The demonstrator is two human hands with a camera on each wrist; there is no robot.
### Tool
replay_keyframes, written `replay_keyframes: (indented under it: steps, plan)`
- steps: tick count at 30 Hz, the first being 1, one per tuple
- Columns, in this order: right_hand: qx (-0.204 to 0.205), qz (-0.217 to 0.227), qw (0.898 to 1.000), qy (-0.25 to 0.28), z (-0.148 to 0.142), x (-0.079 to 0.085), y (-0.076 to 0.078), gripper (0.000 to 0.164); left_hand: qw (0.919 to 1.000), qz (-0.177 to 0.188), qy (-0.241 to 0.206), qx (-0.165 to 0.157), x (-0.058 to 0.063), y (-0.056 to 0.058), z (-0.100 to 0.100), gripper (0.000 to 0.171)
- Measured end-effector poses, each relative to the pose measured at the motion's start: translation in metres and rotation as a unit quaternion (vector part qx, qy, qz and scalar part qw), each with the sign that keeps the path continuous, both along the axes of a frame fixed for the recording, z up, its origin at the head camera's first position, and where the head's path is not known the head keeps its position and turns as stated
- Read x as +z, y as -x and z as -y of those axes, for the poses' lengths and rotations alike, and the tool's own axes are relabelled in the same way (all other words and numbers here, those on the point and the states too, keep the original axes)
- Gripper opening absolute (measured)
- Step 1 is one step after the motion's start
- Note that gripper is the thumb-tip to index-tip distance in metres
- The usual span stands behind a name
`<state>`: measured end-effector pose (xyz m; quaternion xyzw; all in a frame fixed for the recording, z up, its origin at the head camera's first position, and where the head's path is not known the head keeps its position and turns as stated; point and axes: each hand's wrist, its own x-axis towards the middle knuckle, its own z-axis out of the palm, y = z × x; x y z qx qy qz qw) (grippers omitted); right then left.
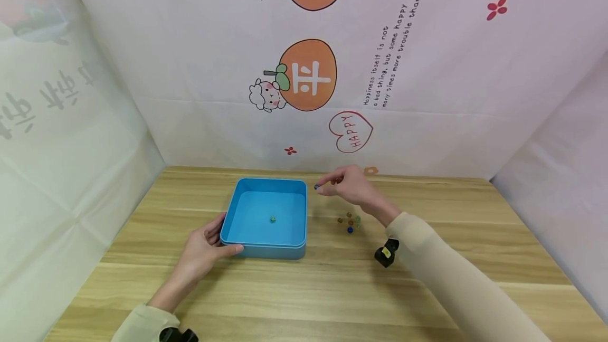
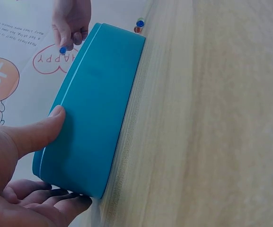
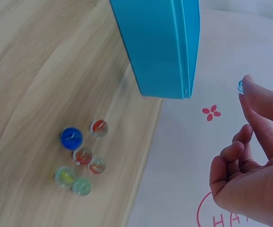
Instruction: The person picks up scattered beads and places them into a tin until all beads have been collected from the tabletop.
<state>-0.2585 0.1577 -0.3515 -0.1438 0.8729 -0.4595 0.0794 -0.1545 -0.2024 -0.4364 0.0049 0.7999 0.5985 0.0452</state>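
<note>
A square blue plastic box (image 1: 280,251) without a lid stands on the table, and a single green marble (image 1: 273,219) lies on its floor. My left hand (image 1: 201,252) holds the box's near left corner; in the left wrist view its thumb (image 2: 46,130) lies at the rim and the fingers bend beneath the corner. Just beyond the box's right side, my right hand (image 1: 351,186) pinches a blue marble (image 1: 316,187) between thumb and fingertips, above the table. The remaining fingers of that hand are curled in the right wrist view.
Several glass marbles sit in a loose cluster right of the box, among them a dark blue marble (image 3: 71,138), a red-streaked marble (image 3: 83,155) and a pale green marble (image 3: 81,186). A printed white cloth (image 1: 427,136) hangs behind the wooden table (image 1: 294,300) and along both sides.
</note>
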Motion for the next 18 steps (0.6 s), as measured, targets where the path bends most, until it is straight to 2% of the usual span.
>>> replay_keyframes:
  steps: [18]
  plan:
    - [0.016,0.001,1.0,0.021,0.032,0.005,0.004,0.015,1.0,-0.004,0.001,0.0,0.0,0.0,0.0,0.101]
